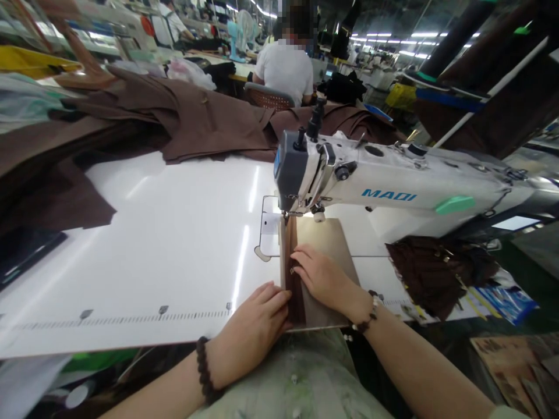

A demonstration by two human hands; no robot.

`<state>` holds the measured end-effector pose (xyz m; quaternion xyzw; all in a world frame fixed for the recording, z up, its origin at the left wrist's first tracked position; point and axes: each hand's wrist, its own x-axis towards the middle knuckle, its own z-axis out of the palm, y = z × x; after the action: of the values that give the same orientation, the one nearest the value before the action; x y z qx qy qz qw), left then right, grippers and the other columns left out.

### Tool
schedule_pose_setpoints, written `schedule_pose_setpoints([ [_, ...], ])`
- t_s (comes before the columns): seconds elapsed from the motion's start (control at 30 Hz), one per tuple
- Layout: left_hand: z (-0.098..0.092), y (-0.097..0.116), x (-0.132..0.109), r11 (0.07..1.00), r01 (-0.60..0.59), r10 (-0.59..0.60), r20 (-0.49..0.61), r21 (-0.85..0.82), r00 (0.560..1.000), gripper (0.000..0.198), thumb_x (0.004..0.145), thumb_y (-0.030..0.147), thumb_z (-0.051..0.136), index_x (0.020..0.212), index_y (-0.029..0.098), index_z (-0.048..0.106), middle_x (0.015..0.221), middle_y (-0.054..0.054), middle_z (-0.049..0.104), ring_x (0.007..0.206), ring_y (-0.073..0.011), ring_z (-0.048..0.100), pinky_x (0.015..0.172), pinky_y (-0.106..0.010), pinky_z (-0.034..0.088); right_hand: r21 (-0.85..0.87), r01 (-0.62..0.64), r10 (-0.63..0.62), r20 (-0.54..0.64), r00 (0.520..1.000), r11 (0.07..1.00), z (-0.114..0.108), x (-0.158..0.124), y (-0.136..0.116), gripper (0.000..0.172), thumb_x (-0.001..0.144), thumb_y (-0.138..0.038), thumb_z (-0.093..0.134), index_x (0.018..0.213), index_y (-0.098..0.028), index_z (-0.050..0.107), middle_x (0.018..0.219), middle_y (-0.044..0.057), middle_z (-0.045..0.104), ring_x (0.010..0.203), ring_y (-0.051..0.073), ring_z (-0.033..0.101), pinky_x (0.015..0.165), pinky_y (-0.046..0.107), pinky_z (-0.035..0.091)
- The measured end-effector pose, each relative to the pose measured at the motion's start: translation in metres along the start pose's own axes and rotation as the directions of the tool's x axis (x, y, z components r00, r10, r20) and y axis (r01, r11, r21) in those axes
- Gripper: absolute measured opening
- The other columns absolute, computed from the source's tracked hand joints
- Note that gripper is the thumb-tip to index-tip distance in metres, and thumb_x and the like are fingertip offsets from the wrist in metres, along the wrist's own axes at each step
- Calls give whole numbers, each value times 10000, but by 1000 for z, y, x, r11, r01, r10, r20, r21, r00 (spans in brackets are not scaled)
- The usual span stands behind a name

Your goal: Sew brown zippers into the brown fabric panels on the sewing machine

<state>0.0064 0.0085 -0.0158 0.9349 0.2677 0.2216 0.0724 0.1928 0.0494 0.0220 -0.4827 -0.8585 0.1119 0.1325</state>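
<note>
A flat panel, greyish tan with a dark brown strip along its left side, lies under the needle area of a white sewing machine. A small metal piece, perhaps a zipper pull, sits on the strip by my right fingertips. My right hand rests flat on the panel, fingers stretched towards the strip. At the panel's near left edge, my left hand has its fingers closed on the border, thumb on top; the fingers' undersides are hidden. The panel's far edge disappears beneath the presser foot.
Brown fabric pieces are heaped along the table's back and left. A dark flat device lies at left. Right of the machine bed are brown pieces with metal parts and a blue packet. A person sits ahead.
</note>
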Motion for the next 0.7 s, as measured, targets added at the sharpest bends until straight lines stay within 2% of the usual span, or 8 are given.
schedule_pose_setpoints([
  [0.07,0,0,0,1000,-1,1,-6,-2,1000,108,854,187,541,857,97,601,1021,-85,565,935,-230,490,926,-421,423,1,-40,40,-44,998,999,3,5,3,169,868,-174,435,915,-107,583,1085,113,555,1024,206,515,924,374,451],
  [0.13,-1,0,1,1000,3,-3,2,-16,1000,90,845,182,556,842,103,600,1018,-80,567,938,-226,494,927,-415,425,-4,-19,18,-69,997,1000,7,7,7,158,867,-190,442,855,-117,582,1106,111,557,1045,218,505,949,402,432],
  [0.23,-3,0,3,999,15,-15,17,-43,1000,57,830,165,576,825,112,597,1012,-76,570,942,-223,503,923,-412,433,64,18,-11,-110,994,998,14,6,13,166,869,-174,420,859,-112,574,1143,120,546,1085,207,488,985,394,412],
  [0.33,-5,0,5,997,22,-22,9,-70,1000,51,831,154,570,828,112,599,1023,-80,572,981,-230,508,933,-416,437,131,-3,24,-159,987,991,19,5,19,254,869,-181,423,1079,-81,526,1287,144,454,1220,206,393,1048,394,360],
  [0.43,-8,1,5,995,8,-8,1,-95,1000,106,869,156,515,869,101,605,1045,-90,571,1040,-231,503,969,-411,424,136,-30,46,-117,992,990,19,6,20,384,885,-183,395,1257,-99,440,1353,118,409,1279,195,334,1088,406,306],
  [0.6,-16,6,3,973,-98,106,27,-210,994,244,931,175,397,823,90,599,997,-82,595,1004,-196,528,1001,-330,413,72,-72,80,-110,991,995,13,1,12,300,874,-181,435,1142,-141,565,1206,88,551,1108,201,497,980,398,414],
  [0.7,-23,8,3,949,-130,148,40,-286,988,254,933,116,357,850,76,594,975,-82,602,990,-182,526,994,-293,419,41,-87,93,-162,982,995,15,-3,6,269,851,-201,485,1095,-140,582,1131,96,581,1045,216,517,941,425,428],
])
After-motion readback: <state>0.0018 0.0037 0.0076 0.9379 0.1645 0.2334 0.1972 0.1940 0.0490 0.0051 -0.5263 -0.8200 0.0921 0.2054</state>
